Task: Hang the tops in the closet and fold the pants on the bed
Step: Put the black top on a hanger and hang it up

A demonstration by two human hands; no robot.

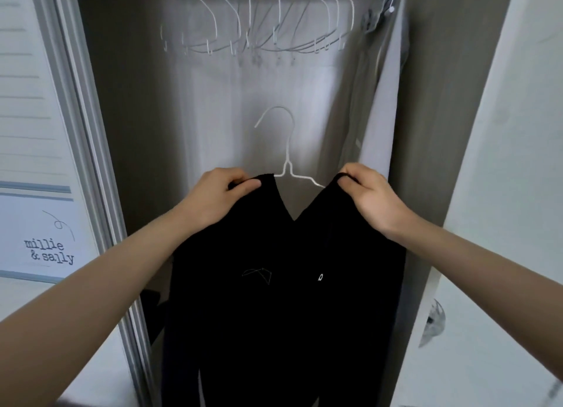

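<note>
Left hand (217, 190) and right hand (370, 193) each pinching a shoulder of soft black V-neck top (289, 300) on thin white wire hanger (288, 166).

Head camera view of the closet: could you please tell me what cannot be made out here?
- Hanger: its arms are hidden inside the black top.
- Black top: hem cut off by the bottom edge.
- Closet rail: cut off by the top edge, above the empty hangers.
- Grey garment: its hanger is blurred.
</note>
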